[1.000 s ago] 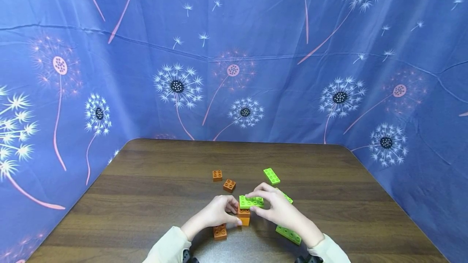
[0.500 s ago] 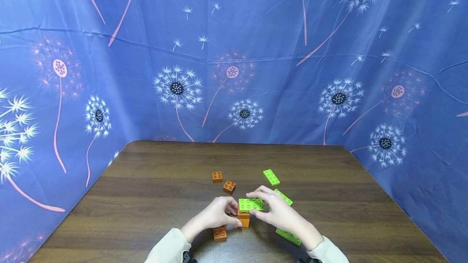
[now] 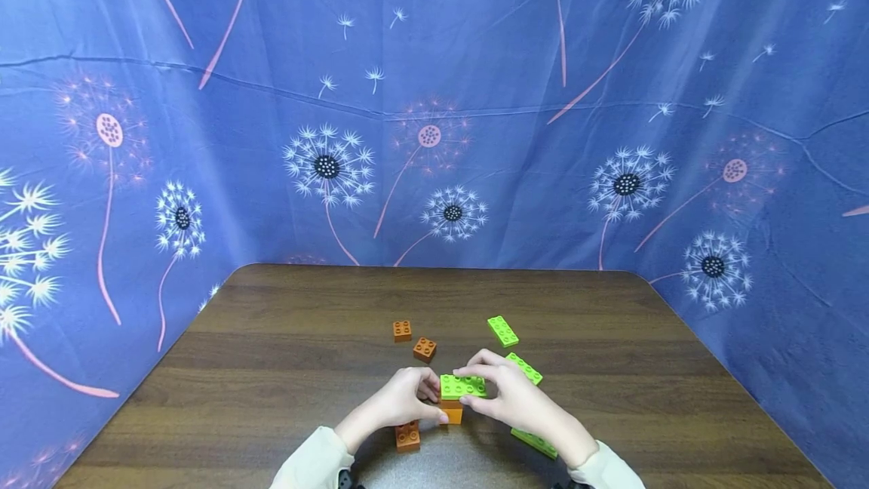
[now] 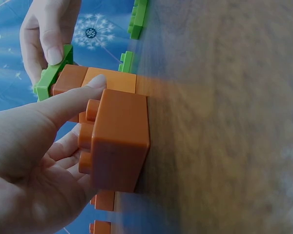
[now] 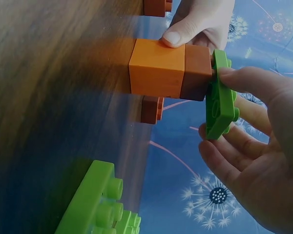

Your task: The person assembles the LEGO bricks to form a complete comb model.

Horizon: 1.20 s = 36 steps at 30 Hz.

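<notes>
On the table stands a short stack: a light orange brick below and a darker orange brick on it. The left hand holds this stack from its left side, thumb on the light orange brick's near face. A lime green eight-stud plate lies over the stack's top, sticking out to the right. The right hand pinches that plate between thumb and fingers. In the right wrist view the plate sits slightly tilted, right at the darker brick's studs.
A dark orange brick lies close by the left wrist, with two more, one and another, farther back. Green plates lie to the right: a far one, a middle one, and a near one partly under the right forearm.
The right hand has brought the green plate down and slightly nearer, so it now covers the darker brick's studs in the head view. The left hand has stayed on the stack.
</notes>
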### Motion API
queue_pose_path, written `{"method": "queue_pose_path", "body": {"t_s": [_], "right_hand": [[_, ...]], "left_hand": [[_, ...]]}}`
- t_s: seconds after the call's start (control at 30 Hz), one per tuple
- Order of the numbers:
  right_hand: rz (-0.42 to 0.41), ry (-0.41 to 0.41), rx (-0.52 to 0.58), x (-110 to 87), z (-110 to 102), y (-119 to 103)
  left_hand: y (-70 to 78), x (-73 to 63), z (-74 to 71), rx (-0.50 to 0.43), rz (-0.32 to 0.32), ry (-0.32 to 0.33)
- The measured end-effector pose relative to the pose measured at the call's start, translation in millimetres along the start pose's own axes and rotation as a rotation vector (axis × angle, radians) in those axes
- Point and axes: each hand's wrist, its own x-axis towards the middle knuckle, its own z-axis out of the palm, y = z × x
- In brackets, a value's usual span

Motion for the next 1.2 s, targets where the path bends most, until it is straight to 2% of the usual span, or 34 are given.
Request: {"method": "queue_pose_path", "body": {"t_s": [0.2,0.53,0.93,1.2], "right_hand": [[0.012,-0.016,0.014,0.4,-0.5,-1.7],[0.027,-0.099,0.008,5.1,-4.7,-4.1],[0.034,-0.131,-0.007,9.5,-5.1,-4.0],[0.000,-0.127,-0.034,11.7,-6.0,-4.8]], "left_hand": [[-1.4,0.7,0.1,-0.006,-0.008,-0.003],[-3.0,0.8,0.6,-0.005,-0.003,-0.001],[-2.2,1.4,-0.5,0.023,-0.007,-0.005],[-1.6,1.1,-0.8,0.013,-0.010,-0.007]]}}
